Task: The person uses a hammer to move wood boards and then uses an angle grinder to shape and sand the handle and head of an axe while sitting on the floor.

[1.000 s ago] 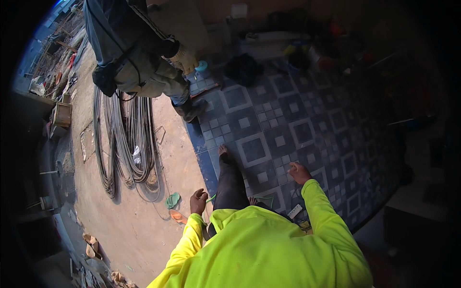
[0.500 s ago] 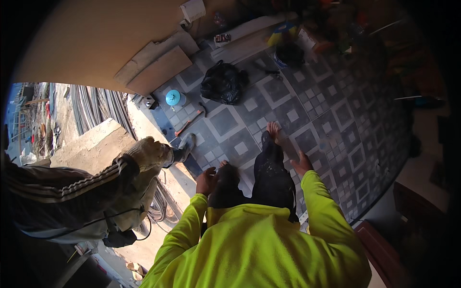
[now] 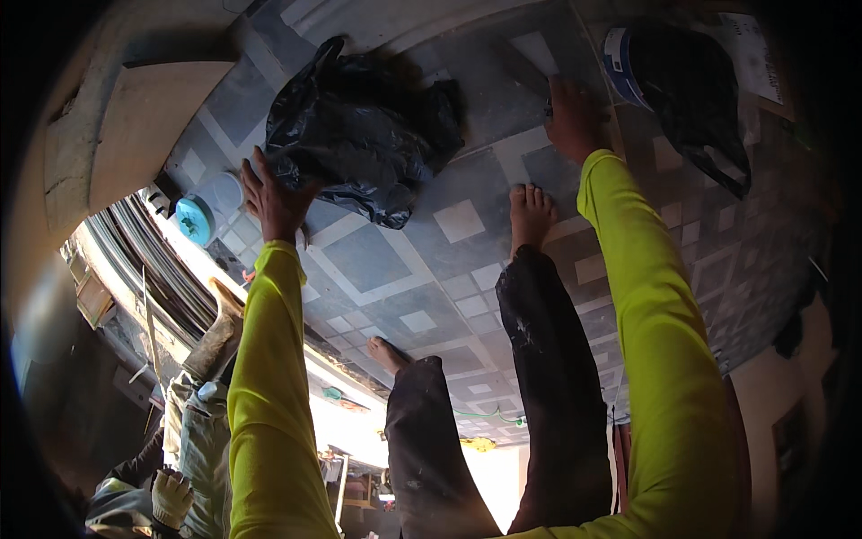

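At the left, a board (image 3: 157, 121) stands along the wall, probably put there out of the way, with a turquoise-lidded container (image 3: 195, 220) near it on the tiled floor (image 3: 458, 220). The left hand (image 3: 280, 199) spreads its fingers wide at the near edge of a black plastic bag (image 3: 359, 135), which sags on the tiles, seemingly because it is soft and loosely filled; contact is unclear. Farther right, the right hand (image 3: 576, 119) reaches down beside a dark, long tool (image 3: 523, 67), its fingers too shadowed to tell whether they grip, just left of a bag-draped tub (image 3: 687, 94).

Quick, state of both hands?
Left hand: open and spread, beside the crumpled black plastic bag.
Right hand: at a dark slender object; grip can't be told.
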Tool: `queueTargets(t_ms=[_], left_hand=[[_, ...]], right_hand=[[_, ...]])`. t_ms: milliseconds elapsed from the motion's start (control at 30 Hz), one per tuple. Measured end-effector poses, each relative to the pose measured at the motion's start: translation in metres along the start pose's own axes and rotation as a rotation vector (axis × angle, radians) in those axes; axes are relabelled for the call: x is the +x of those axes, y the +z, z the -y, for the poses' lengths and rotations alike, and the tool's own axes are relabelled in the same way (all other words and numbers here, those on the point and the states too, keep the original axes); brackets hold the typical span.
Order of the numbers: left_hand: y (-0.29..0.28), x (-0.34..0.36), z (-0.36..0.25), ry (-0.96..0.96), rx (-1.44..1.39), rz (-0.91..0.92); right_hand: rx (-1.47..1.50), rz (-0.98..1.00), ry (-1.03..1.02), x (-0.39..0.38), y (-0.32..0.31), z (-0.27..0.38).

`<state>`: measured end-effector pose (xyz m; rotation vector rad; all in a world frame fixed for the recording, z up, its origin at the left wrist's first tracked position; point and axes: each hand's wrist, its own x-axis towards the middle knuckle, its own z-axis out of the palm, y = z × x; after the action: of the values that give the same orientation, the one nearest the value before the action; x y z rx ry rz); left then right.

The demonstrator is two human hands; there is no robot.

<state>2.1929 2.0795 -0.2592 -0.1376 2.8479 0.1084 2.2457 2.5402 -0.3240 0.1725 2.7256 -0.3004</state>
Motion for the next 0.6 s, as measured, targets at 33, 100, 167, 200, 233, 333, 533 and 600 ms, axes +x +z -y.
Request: queueTargets(t_ms=[33,100,167,200,233,333,533,600], left_hand=[[0.009,0.032,-0.018,0.02,-0.039,0.0],[0.037,0.073,-0.03,0.063,-0.349,0.158],[0.064,0.071,-0.017,0.163,-0.509,0.275],[0.087,0.043,-0.05,0.117,-0.429,0.23],[0.103,0.016,-0.086,0.069,-0.345,0.187],[0.12,-0.05,-0.186,-0.077,-0.366,0.198],[0.087,-0.109,-0.376,0.279,-0.911,0.513],[0.058,-0.118,-0.379,0.366,-1.014,0.402]], right_hand=[[0.023,-0.009,-0.033,0.007,0.007,-0.007],[0.083,0.007,-0.084,0.015,0.025,-0.02],[0.171,0.06,-0.114,0.003,0.04,-0.019],[0.19,0.082,-0.114,-0.012,0.048,-0.037],[0.217,0.09,-0.117,-0.027,0.057,-0.054],[0.124,0.177,0.027,-0.076,0.081,-0.114],[0.072,0.28,0.302,-0.216,0.073,-0.268],[0.102,0.388,0.502,-0.276,0.042,-0.288]])
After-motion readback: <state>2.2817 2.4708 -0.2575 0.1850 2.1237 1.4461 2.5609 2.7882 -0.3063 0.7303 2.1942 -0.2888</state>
